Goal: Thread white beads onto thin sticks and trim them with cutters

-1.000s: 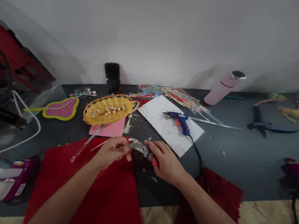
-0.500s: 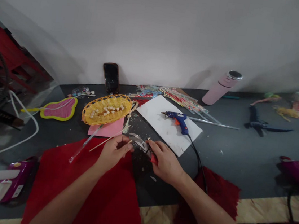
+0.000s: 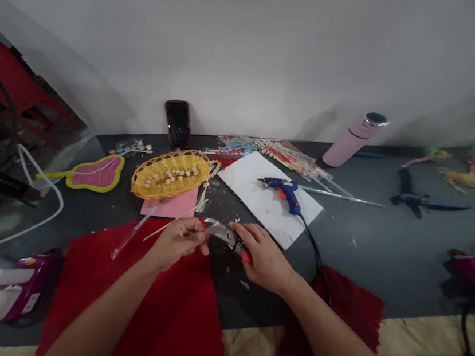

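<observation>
My right hand [image 3: 268, 260] is wrapped round the red handles of a pair of pruning shears [image 3: 227, 235], whose curved metal blades point left. Just beyond the blade tips, my left hand [image 3: 180, 243] is closed in a pinch. Whatever sits between its thumb and finger is too small to make out. A thin pale stick [image 3: 156, 233] runs behind the left hand; I cannot tell whether the hand touches it. Under the left forearm lies a red cloth [image 3: 178, 309]. Small pale scraps dot the dark table below the shears.
Beyond my left hand, a yellow woven basket [image 3: 139, 180] holds several small pale pieces. A blue glue gun [image 3: 289, 196] rests on a white board [image 3: 242, 173], its cord trailing toward me. Farther back stand a phone [image 3: 177, 124] and a pink bottle [image 3: 350, 143]. Straws [image 3: 287, 158] lie between them.
The shears' blades have tipped slightly down and sit closer to my left fingertips. My left fingers have curled in a little. Objects on the table stay put.
</observation>
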The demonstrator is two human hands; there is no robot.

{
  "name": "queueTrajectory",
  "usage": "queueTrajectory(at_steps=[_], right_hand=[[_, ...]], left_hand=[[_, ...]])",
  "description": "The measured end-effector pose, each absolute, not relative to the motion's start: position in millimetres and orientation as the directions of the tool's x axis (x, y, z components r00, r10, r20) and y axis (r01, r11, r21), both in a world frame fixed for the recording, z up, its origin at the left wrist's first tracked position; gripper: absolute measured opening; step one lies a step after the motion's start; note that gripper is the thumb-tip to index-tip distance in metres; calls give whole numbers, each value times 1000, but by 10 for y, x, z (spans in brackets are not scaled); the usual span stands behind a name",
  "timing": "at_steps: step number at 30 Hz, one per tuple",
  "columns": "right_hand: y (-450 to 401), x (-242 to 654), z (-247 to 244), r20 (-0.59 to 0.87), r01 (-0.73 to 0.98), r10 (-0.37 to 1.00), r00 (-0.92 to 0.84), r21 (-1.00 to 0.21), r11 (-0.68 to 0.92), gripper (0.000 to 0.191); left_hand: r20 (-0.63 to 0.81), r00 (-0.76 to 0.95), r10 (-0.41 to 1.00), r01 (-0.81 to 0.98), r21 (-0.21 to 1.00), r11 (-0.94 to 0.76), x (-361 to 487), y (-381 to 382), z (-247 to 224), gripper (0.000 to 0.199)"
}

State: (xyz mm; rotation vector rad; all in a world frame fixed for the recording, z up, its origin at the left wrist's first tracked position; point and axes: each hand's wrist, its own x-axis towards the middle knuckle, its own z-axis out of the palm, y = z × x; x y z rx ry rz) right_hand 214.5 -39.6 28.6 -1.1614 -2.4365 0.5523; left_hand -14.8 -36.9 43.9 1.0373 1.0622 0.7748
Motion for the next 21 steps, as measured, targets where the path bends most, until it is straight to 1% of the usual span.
queueTrajectory(at_steps=[6,9,13,17,19,21], right_hand=[[-451,2104,285,147,658,822,-550,-530,535,63],[-459,2099,276,139,672,829,-542,-520,527,63],[-439,2105,251,169,688,842,-512,-506,520,65],[-422,2112,243,195,694,847,-494,-498,519,68],[-412,2123,251,187,689,839,-510,-495,529,69],[-399,2142,261,172,678,824,-539,-492,546,71]], left_hand=[[-324,284,902,-35,937,348,-126,-372,424,27],[-288,256,923,-10,954,301,-106,-368,403,25],[-145,157,977,111,985,128,-60,-384,375,21],[-42,40,998,281,959,29,-31,-418,399,15],[-17,56,998,320,948,-2,-37,-421,432,15],[-47,117,992,296,955,10,-58,-411,460,17]])
